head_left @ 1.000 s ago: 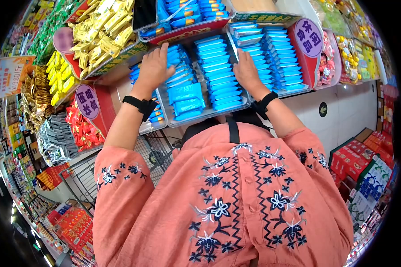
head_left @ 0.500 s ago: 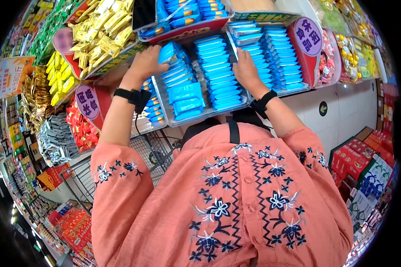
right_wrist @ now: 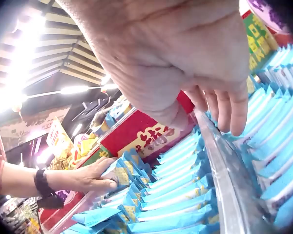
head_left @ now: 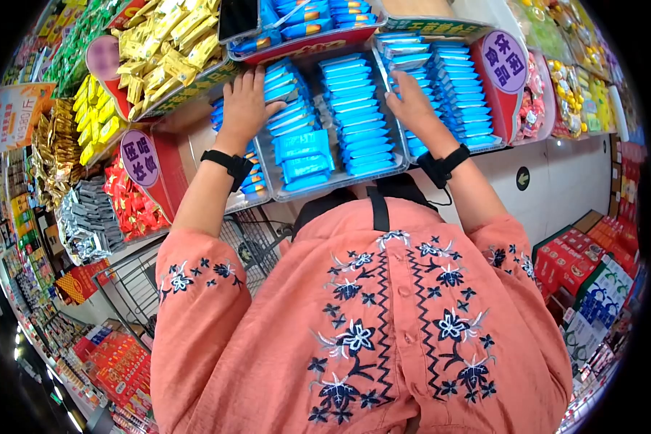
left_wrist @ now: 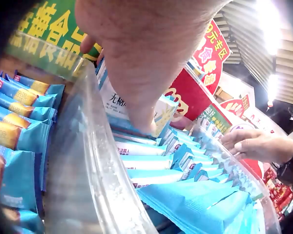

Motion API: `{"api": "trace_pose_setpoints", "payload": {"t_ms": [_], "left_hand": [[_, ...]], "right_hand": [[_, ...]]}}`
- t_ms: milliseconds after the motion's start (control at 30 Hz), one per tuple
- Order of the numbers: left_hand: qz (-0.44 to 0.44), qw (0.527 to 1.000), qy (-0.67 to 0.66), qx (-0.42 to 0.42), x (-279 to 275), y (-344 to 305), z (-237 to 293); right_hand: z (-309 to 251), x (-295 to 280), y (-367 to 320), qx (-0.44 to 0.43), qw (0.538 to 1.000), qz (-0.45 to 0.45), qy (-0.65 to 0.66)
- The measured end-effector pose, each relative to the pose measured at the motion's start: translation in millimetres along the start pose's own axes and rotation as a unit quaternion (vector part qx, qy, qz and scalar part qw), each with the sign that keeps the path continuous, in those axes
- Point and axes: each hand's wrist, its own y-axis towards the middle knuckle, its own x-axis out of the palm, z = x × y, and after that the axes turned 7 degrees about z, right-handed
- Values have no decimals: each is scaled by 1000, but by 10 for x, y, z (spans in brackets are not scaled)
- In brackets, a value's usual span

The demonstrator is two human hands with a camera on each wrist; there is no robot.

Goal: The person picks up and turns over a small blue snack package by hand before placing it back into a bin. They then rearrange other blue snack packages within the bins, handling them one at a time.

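Observation:
Blue packets stand in rows in a clear bin (head_left: 273, 189). My left hand (head_left: 244, 108) lies at the bin's left row, fingers extended and thumb out to the right. In the left wrist view, the thumb of the left hand (left_wrist: 141, 58) touches a blue-and-white packet (left_wrist: 118, 108); part of the fingers is hidden. The right wrist view shows the left hand (right_wrist: 85, 178) against the row's far packets (right_wrist: 129, 168). My right hand (head_left: 417, 112) is over the bin divider (head_left: 383, 79), with relaxed fingers (right_wrist: 224, 107) hanging on one side and its thumb on the other.
Yellow-wrapped sweets (head_left: 170, 43) fill a bin at the upper left, with red packets (head_left: 132, 202) below. A raised bin of blue packets (head_left: 307, 22) stands behind. A wire cart (head_left: 134, 278) is at the lower left, and red boxes (head_left: 571, 253) are at the right.
My left hand has moved right from its position half a second ago, and its fingers are now straighter and more spread. My right hand has shifted slightly right.

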Motion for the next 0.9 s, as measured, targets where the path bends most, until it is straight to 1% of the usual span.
{"api": "trace_pose_setpoints", "payload": {"t_ms": [33, 67, 133, 200, 233, 267, 300, 333, 367, 433, 467, 533, 667, 767, 867, 900], "left_hand": [[6, 1000, -4, -1, -22, -4, 4], [11, 1000, -8, -2, -43, -9, 9], [51, 998, -40, -1, -151, -23, 5], [71, 995, -73, -4, -285, -79, 23], [21, 992, -125, -8, -375, -128, 70], [-28, 984, -176, -11, -489, -193, 132], [-75, 971, -226, -14, -581, -273, 200], [-61, 965, -254, 22, -635, -371, 311], [-75, 963, -257, 32, -719, -464, 415], [-101, 957, -265, 53, -904, -594, 610], [-114, 957, -262, 53, -900, -661, 653], [-136, 957, -253, 50, -821, -802, 712], [-117, 968, -217, 42, -675, -928, 775], [-104, 972, -209, 34, -588, -935, 771], [-97, 972, -210, 37, -598, -924, 764], [-92, 972, -212, 34, -588, -916, 754]], "right_hand": [[-117, -70, 4, -15, 1000, 12, -2], [-242, -132, -2, -14, 1000, 13, 24], [-583, -220, -27, -8, 997, 13, 76], [-810, -190, -70, 79, 981, -80, 156], [-872, -158, -93, 123, 965, -124, 194], [-776, 1, -152, 105, 957, -162, 214], [-840, 60, -169, 144, 945, -217, 200], [-935, 141, -188, 181, 927, -271, 185], [-1017, 211, -202, 216, 905, -323, 170], [-1095, 327, -266, 256, 880, -359, 177], [-1098, 371, -307, 276, 866, -377, 178], [-1044, 490, -359, 301, 850, -385, 197], [-1006, 554, -327, 335, 825, -392, 232], [-1094, 521, -205, 278, 867, -385, 151], [-934, 755, -129, 137, 939, -302, 92], [-939, 808, -94, 115, 951, -273, 89]]}}
